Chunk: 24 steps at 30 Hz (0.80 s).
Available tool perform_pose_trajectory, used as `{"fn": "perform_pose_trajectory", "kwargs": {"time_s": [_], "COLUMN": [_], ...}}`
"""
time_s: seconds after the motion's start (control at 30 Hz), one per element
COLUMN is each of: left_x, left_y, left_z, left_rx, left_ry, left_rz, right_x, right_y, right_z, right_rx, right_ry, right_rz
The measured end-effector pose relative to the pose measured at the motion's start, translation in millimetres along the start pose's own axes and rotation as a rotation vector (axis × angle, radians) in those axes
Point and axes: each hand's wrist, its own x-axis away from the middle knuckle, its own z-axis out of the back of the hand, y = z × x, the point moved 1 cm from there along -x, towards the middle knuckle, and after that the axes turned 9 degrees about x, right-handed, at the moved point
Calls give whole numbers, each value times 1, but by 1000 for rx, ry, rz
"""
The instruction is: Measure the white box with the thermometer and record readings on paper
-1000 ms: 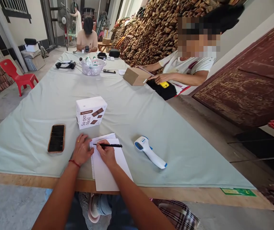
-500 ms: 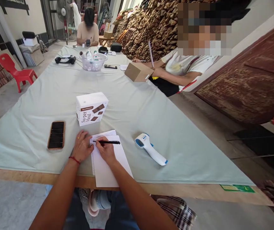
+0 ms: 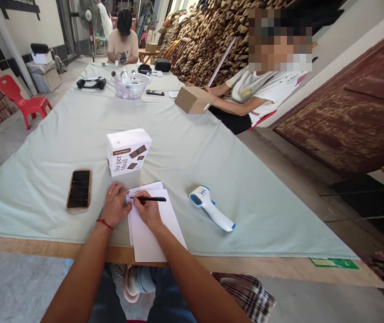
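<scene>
A black pen (image 3: 154, 198) is gripped in my right hand (image 3: 148, 213), with its tip at the upper left of a white sheet of paper (image 3: 154, 246). My left hand (image 3: 114, 207) lies with its fingers apart on the cloth, its fingertips at the sheet's upper left edge. A narrow strip with small marks runs along that edge; I cannot tell if it is a ruler or part of the paper. Just beyond my hands stands a white "Super Meal" box (image 3: 127, 152). On the left is a phone (image 3: 79, 189), on the right a white-and-blue infrared thermometer (image 3: 210, 208).
A pale green cloth (image 3: 262, 215) covers the table. Farther back are a clear bowl (image 3: 131, 89) of bottles, a black headset-like device (image 3: 91, 84) and a cardboard box (image 3: 193, 100). One person sits at the right side, another at the far end.
The pen and my right hand have shifted very slightly left. The person on the right has lowered their hands behind the cardboard box, and the long pale stick there tilts more.
</scene>
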Motion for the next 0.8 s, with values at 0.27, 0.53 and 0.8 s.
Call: {"fn": "perform_pose_trajectory", "kwargs": {"time_s": [0.27, 0.53, 0.8], "left_x": [0, 0, 0], "left_y": [0, -1, 0], "left_z": [0, 0, 1], "left_rx": [10, 7, -11], "left_ry": [-5, -7, -1], "left_rz": [9, 8, -1], "right_x": [0, 0, -1], "right_y": [-5, -7, -9], "right_z": [2, 2, 3], "right_rx": [4, -9, -11], "right_ry": [7, 14, 43], "right_rz": [11, 7, -46]}}
